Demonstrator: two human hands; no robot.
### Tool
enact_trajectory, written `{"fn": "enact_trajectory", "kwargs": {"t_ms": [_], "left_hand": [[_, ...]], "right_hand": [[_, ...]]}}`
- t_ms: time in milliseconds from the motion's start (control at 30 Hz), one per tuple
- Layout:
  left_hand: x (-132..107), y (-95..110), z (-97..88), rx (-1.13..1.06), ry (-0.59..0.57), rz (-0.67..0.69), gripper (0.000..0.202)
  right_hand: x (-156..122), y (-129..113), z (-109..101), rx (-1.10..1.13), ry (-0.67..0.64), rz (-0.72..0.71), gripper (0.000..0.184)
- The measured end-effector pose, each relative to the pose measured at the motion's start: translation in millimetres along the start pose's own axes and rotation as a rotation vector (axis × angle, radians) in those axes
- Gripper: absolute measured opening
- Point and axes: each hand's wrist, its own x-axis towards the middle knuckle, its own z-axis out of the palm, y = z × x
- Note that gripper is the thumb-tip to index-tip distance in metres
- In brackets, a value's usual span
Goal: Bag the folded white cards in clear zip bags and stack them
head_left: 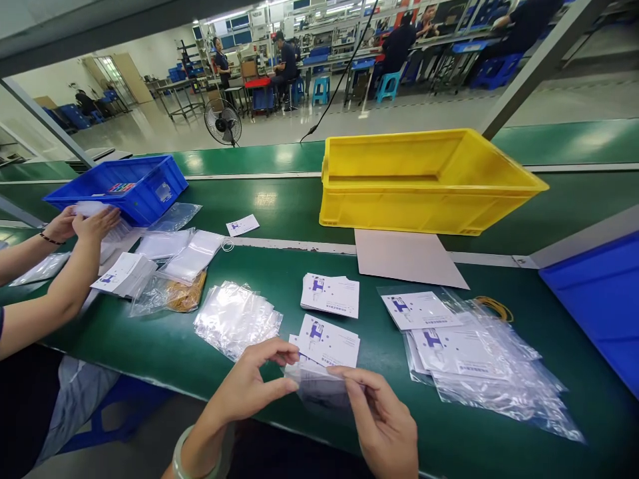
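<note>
My left hand [254, 382] and my right hand [384, 422] both pinch a small clear plastic bag [319, 387] at the near edge of the green table [164, 346]. A white printed card [327, 342] lies just beyond the bag, partly behind it. A second stack of the same cards [330, 294] sits further in. A heap of empty clear bags [234, 319] lies left of my hands. To the right, several bagged cards [474, 359] are piled up.
A yellow bin [424, 179] stands on the conveyor, with a grey cardboard sheet [407, 256] in front of it. A blue bin [599, 306] is at the right. At the left, a co-worker's hands [84, 223] handle bags beside a blue crate [127, 186].
</note>
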Motion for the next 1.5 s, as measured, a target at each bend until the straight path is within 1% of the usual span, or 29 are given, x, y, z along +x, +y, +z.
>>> {"fn": "enact_trajectory", "kwargs": {"t_ms": [67, 100, 133, 200, 300, 367, 433, 500, 567, 600, 667, 733, 800, 867, 933, 967, 1033, 1133, 1200, 1267, 1367, 1500], "left_hand": [[0.6, -3.1, 2.0, -0.038, -0.019, 0.019, 0.021], [1.0, -3.9, 3.5, -0.044, -0.011, 0.032, 0.018], [1.6, -4.2, 5.3, -0.046, 0.011, 0.042, 0.021], [3.0, -3.5, 8.8, -0.05, 0.07, 0.057, 0.031], [5.2, -0.5, 13.0, -0.045, 0.146, 0.092, 0.034], [6.5, 1.2, 14.7, -0.023, 0.183, 0.117, 0.033], [7.5, 2.3, 15.3, -0.014, 0.213, 0.13, 0.033], [8.3, 2.9, 14.9, -0.031, 0.226, 0.135, 0.028], [8.9, 3.6, 14.0, -0.045, 0.2, 0.138, 0.016], [9.2, 4.0, 13.6, -0.04, 0.168, 0.14, 0.011], [9.7, 4.8, 12.9, -0.005, 0.103, 0.144, 0.007], [9.7, 4.9, 12.2, 0.035, 0.077, 0.149, 0.012], [8.9, 4.1, 11.4, 0.058, 0.083, 0.161, 0.016], [7.8, 3.0, 10.5, 0.075, 0.072, 0.18, 0.012], [7.2, 3.2, 10.3, 0.11, 0.038, 0.219, 0.006], [7.4, 4.2, 10.6, 0.136, 0.017, 0.248, 0.007], [8.7, 7.9, 11.7, 0.195, -0.021, 0.331, 0.006], [11.3, 16.4, 13.2, 0.273, -0.068, 0.449, 0.014], [12.7, 21.9, 13.2, 0.311, -0.101, 0.469, 0.016], [14.9, 25.7, 12.6, 0.322, -0.129, 0.453, 0.016], [23.0, 29.0, 13.9, 0.298, -0.164, 0.442, 0.014], [40.8, 37.9, 26.6, 0.322, -0.275, 0.5, 0.015]], "right_hand": [[-2.7, 3.6, -1.8, 0.022, 0.061, 0.082, 0.015], [-2.7, 5.0, -3.3, 0.026, 0.065, 0.093, 0.016], [-1.6, 6.1, -5.3, 0.023, 0.042, 0.074, 0.017], [3.0, 7.0, -9.9, -0.004, -0.082, -0.033, 0.023], [11.9, 4.8, -14.9, -0.049, -0.31, -0.228, 0.028], [14.9, 2.7, -15.1, -0.062, -0.391, -0.299, 0.029], [14.3, 1.9, -13.4, -0.068, -0.402, -0.316, 0.028], [11.0, 2.7, -11.4, -0.059, -0.329, -0.26, 0.025], [7.3, 4.7, -10.6, -0.027, -0.237, -0.153, 0.025], [6.0, 5.7, -10.9, -0.007, -0.212, -0.096, 0.026], [5.4, 7.6, -12.5, 0.022, -0.213, -0.007, 0.028], [6.9, 8.8, -15.1, 0.016, -0.243, 0.034, 0.022], [9.2, 9.6, -17.9, -0.002, -0.275, 0.036, 0.013], [10.7, 10.1, -20.3, -0.016, -0.291, 0.012, 0.01], [10.9, 10.6, -21.9, -0.012, -0.284, -0.024, 0.013], [10.8, 10.7, -22.5, -0.007, -0.279, -0.047, 0.014], [10.9, 10.8, -23.3, 0.007, -0.285, -0.097, 0.017], [14.0, 9.0, -24.6, 0.043, -0.317, -0.187, 0.021], [17.6, 6.4, -26.0, 0.059, -0.346, -0.232, 0.022], [21.0, 3.2, -27.6, 0.07, -0.368, -0.226, 0.021], [23.7, -1.0, -29.8, 0.092, -0.364, -0.154, 0.02], [20.8, -6.3, -34.6, 0.034, -0.297, -0.104, 0.022]]}}
